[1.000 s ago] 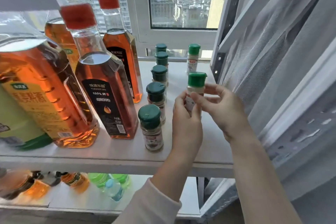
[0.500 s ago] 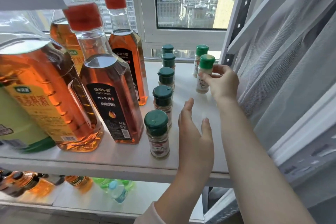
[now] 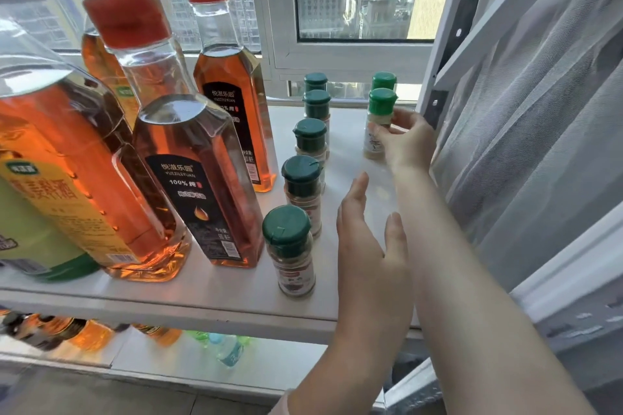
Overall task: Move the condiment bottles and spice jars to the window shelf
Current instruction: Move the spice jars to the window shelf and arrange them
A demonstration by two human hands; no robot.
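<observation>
— What are the hands doing?

— The right hand (image 3: 409,141) is curled round a spice jar (image 3: 378,126), thumb and fingertips pinching its clear body just under the cap. The left hand (image 3: 367,246) is slack and holds nothing, with its fingers straight and together and the thumb spread. It is low over the window shelf (image 3: 202,300); I cannot tell whether it touches.

— Where is that jar?

— Upright at the back right of the shelf, its base down at the white surface, just in front of a second light-capped jar (image 3: 384,80) by the window frame.

— Describe it.

— A small cylinder with a ribbed light-green plastic cap and pale powder inside. To its left is a row of dark-capped jars (image 3: 291,253), five of them, holding browner spice.

— And the bottles?

— The oil bottles (image 3: 195,178) are clear and faceted, with amber liquid, red caps and black labels. A sheer grey curtain (image 3: 539,145) hangs in soft folds on the right.
</observation>
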